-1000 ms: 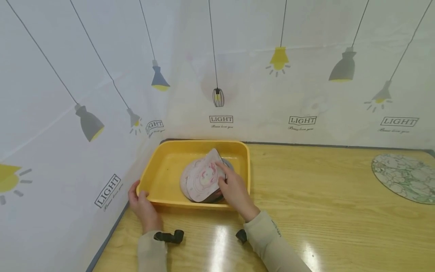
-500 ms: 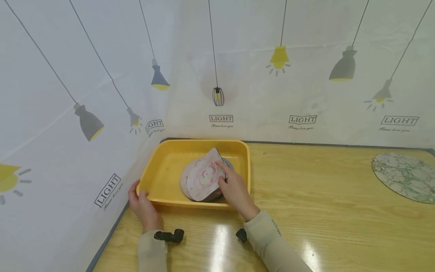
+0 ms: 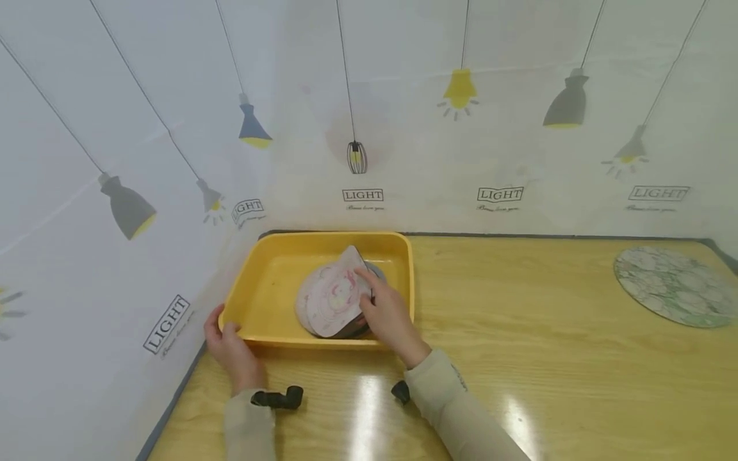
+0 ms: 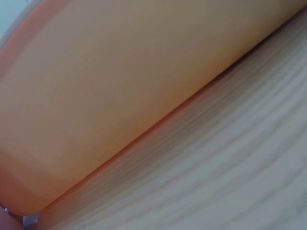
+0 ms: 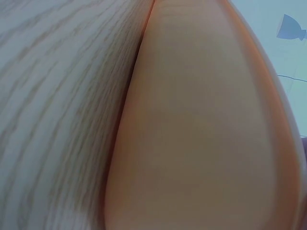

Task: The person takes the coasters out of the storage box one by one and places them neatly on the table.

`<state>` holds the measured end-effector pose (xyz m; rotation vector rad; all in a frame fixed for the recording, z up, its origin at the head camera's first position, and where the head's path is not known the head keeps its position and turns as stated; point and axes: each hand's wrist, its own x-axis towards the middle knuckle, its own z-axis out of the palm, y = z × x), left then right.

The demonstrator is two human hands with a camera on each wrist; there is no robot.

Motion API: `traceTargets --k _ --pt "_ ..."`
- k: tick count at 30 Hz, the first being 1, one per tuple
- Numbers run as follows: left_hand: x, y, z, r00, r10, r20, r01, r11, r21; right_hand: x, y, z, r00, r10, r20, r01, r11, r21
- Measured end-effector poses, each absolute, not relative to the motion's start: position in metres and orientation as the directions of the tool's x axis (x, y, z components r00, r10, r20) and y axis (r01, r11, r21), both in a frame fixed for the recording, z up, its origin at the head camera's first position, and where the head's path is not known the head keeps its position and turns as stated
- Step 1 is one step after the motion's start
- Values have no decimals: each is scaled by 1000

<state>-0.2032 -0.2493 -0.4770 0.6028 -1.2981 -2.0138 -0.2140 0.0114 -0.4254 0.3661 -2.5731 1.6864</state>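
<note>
Basically, left hand (image 3: 233,358) grips tray (image 3: 254,307), right hand (image 3: 393,321) pinches pink mat (image 3: 328,310), lower mats (image 3: 302,304) beneath that pinch; bracing tray should limit sliding.

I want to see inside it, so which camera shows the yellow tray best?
The head view: the yellow tray appears from above, interior visible. Both wrist views show only its outer side and some rim, close up.

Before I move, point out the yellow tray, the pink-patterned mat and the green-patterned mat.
Yellow tray (image 3: 265,299): head view, bare left part of its floor.
Pink-patterned mat (image 3: 335,299): head view, middle of its face.
Green-patterned mat (image 3: 674,287): head view, middle of its face.
</note>
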Motion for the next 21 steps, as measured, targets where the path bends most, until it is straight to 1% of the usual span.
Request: traceTargets --k 5,11,18,21 --pt "-199 -253 -472 -663 -748 -11 276 -258 926 -214 7 -424 -970 -175 168 -226 398 -889" --pt "-201 -246 -473 -683 -730 -24 274 -286 918 -215 13 -427 -967 -122 221 -253 478 -841" --pt "-201 -246 -474 -685 -728 -30 269 -291 918 -215 14 -427 -972 -78 221 -233 438 -868" --pt "-201 -248 -473 -684 -729 -25 263 -279 924 -216 13 -425 -973 -52 227 -229 388 -893"
